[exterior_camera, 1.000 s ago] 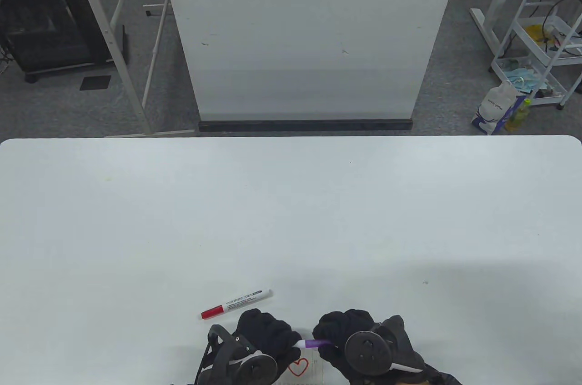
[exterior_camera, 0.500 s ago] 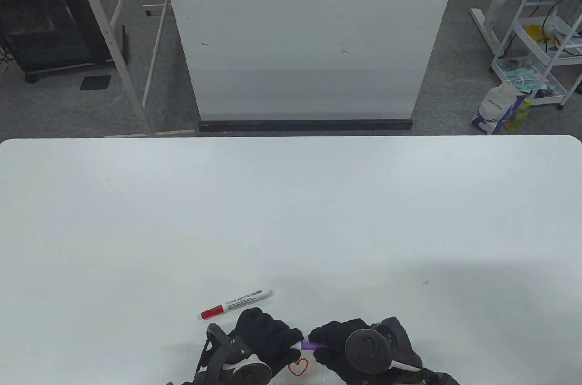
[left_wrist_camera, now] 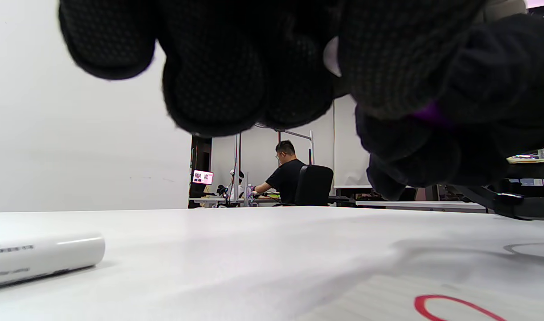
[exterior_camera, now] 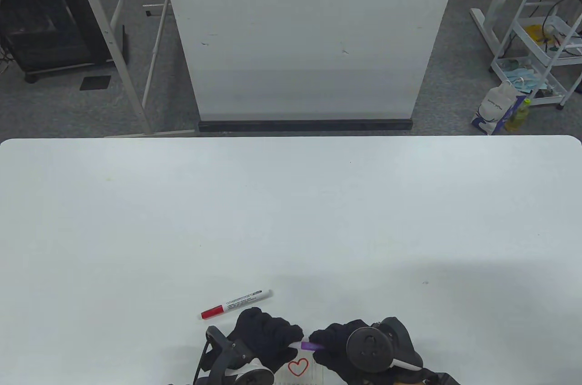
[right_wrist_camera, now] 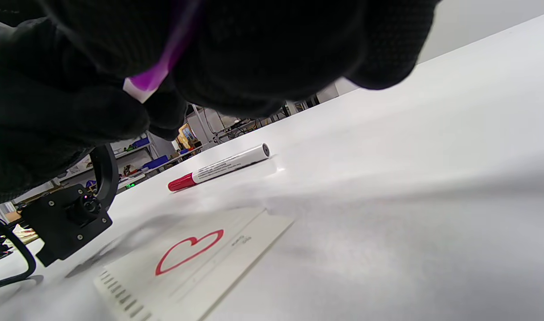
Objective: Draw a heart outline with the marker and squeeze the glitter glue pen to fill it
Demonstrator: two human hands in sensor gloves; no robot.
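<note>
- Glitter glue pen (exterior_camera: 311,346), purple, is held level above the paper (right_wrist_camera: 196,267), pinched between the left hand (exterior_camera: 263,335) and right hand (exterior_camera: 338,344).
- Red heart outline (exterior_camera: 298,367) sits on the paper below.
- Red-capped marker (exterior_camera: 236,303) lies on the tabletop (exterior_camera: 291,221) just beyond the left hand.

White table (exterior_camera: 291,221) carries a red-capped marker (exterior_camera: 236,303) near front edge; just beside it, paper (right_wrist_camera: 218,263) w/ red heart outline (exterior_camera: 298,367).

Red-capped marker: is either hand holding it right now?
No. The red-capped marker lies on the table, apart from both hands.
</note>
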